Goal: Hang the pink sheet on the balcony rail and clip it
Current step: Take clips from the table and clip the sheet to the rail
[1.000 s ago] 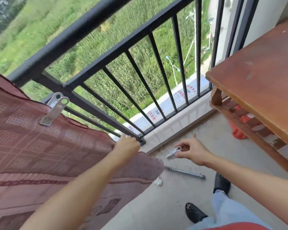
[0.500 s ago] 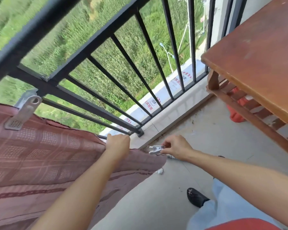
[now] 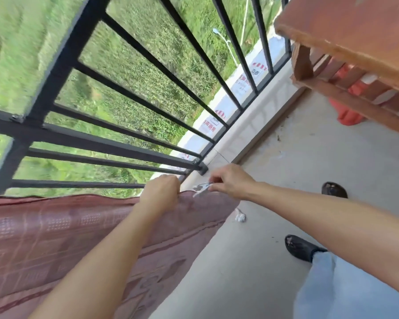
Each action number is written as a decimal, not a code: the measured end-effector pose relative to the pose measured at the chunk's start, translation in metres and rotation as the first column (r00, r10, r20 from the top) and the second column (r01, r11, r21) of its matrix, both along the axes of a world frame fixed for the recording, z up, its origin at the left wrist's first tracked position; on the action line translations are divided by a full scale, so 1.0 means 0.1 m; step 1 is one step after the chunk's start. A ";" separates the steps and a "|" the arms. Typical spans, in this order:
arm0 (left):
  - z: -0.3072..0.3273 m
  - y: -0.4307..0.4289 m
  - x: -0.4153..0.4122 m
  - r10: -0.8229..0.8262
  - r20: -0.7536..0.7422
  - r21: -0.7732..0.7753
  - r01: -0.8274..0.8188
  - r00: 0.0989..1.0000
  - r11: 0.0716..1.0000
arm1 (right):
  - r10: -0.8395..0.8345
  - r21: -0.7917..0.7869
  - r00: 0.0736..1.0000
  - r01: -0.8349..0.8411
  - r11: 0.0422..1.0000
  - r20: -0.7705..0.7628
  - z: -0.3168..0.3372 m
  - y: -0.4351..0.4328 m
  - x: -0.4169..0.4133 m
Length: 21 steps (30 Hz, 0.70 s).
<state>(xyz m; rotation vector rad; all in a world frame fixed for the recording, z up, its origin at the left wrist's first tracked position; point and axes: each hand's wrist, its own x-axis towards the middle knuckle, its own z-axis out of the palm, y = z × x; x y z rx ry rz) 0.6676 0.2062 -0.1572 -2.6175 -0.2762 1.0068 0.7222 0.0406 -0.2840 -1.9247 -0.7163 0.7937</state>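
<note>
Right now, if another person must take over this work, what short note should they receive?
Left hand: gripping the top edge of the pink sheet at the balcony rail.
Right hand: holding a metal clip right by the sheet's end corner; the blur hides whether it bites the cloth.
Done: the sheet is draped along the railing.
Left: clip this corner to the rail, then let go.

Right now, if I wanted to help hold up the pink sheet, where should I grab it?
Probably the top hem of the pink sheet, left of the left hand, coming from the balcony side. That edge lies along the railing, and it is free there. The right end is taken: the right hand brings a clip there.
</note>
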 end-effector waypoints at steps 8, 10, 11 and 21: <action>-0.06 0.00 -0.02 0.199 0.114 -0.220 -0.171 0.973 0.960 | 0.081 0.106 0.997 -0.080 0.991 -0.003 0.00 0.30 -0.06; -0.02 -0.01 -0.01 0.232 0.168 -0.284 -0.178 0.958 0.942 | 0.097 0.118 0.995 -0.094 0.989 -0.016 0.00 0.37 -0.07; 0.00 -0.01 0.00 0.243 0.188 -0.309 -0.178 0.952 0.934 | 0.104 0.117 0.994 -0.101 0.988 -0.022 -0.01 0.39 -0.07; 0.07 -0.05 -0.01 0.300 0.263 -0.327 -0.208 0.917 0.922 | 0.166 0.106 0.979 -0.154 0.982 -0.119 -0.08 0.41 -0.08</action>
